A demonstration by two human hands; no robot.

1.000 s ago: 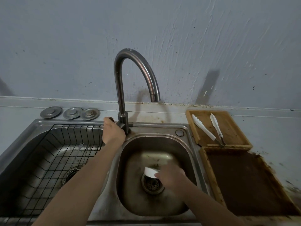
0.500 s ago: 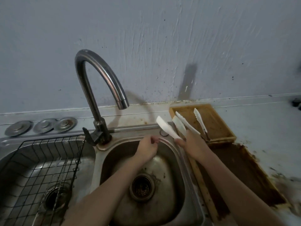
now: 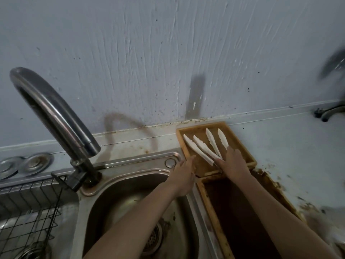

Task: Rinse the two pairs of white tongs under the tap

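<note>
Setting tongs down at the tray

Both pairs of tongs point(image 3: 202, 148) lie in the tray point(image 3: 240, 146), beside the sink point(image 3: 130, 176). Right hand point(image 3: 235, 163) covers their hinge ends; grip unclear. Left hand point(image 3: 183, 174) loose, one finger extended. Tap point(image 3: 54, 116) dry. Likely rinsed or awaiting pickup; next, check.

Both hands point(image 3: 235, 163) rest beside two white tongs point(image 3: 200, 148) in a wooden tray point(image 3: 240, 144).

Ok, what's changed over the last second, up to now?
The right hand carried one pair of tongs from the sink to the small wooden tray, beside the other pair. The left hand left the tap base. The other pair and the tray stayed put.
</note>
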